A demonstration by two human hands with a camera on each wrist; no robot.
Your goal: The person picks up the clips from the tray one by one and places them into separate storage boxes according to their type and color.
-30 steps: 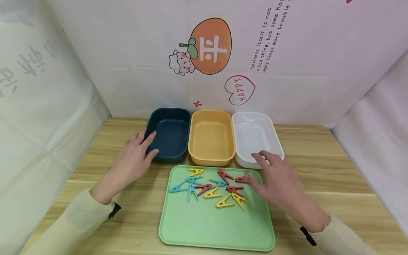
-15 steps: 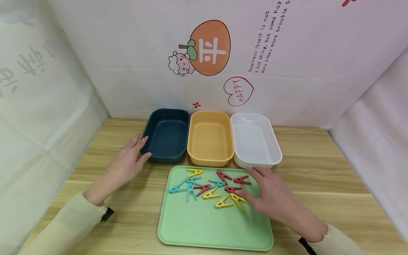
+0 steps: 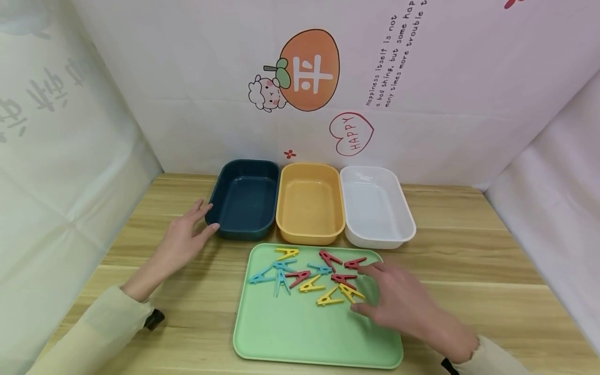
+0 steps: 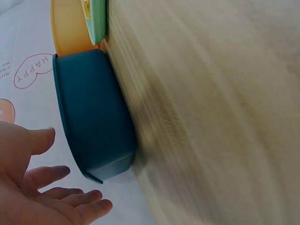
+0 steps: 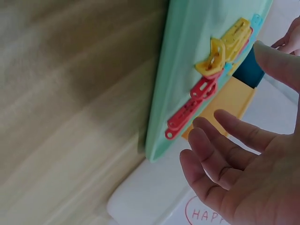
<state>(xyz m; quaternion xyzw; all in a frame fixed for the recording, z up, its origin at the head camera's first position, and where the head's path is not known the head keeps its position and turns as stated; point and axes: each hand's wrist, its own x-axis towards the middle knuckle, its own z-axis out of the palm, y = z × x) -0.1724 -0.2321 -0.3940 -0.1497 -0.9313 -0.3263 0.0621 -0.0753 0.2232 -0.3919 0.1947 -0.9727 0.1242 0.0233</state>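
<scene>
Several small plastic clothespins lie loose on a pale green tray [image 3: 314, 336]: red [image 3: 354, 263], yellow [image 3: 330, 298] and light blue [image 3: 262, 276]. Over the tray's right side hovers my right hand [image 3: 400, 299], thumb and fingers apart, holding nothing. Its fingertips are close to a red clothespin and a yellow clothespin [image 3: 350, 293]. In the right wrist view those fingers are loosely bent beside the red clothespins [image 5: 185, 115]. My left hand [image 3: 180, 239] is at the left front corner of a dark teal bin [image 3: 246, 203], fingers spread and relaxed, nothing in its grasp.
Beside the teal bin stand a yellow bin [image 3: 311, 205] and a white bin [image 3: 377, 208], side by side behind the tray. All rest on a wood-grain table [image 3: 473, 245]. White printed cloth [image 3: 211, 104] closes off the back and sides.
My right hand has come back from the white bin's front edge, lower over the tray's right side. The left hand has drawn slightly left, away from the teal bin's inside. The clothespins lie as before.
</scene>
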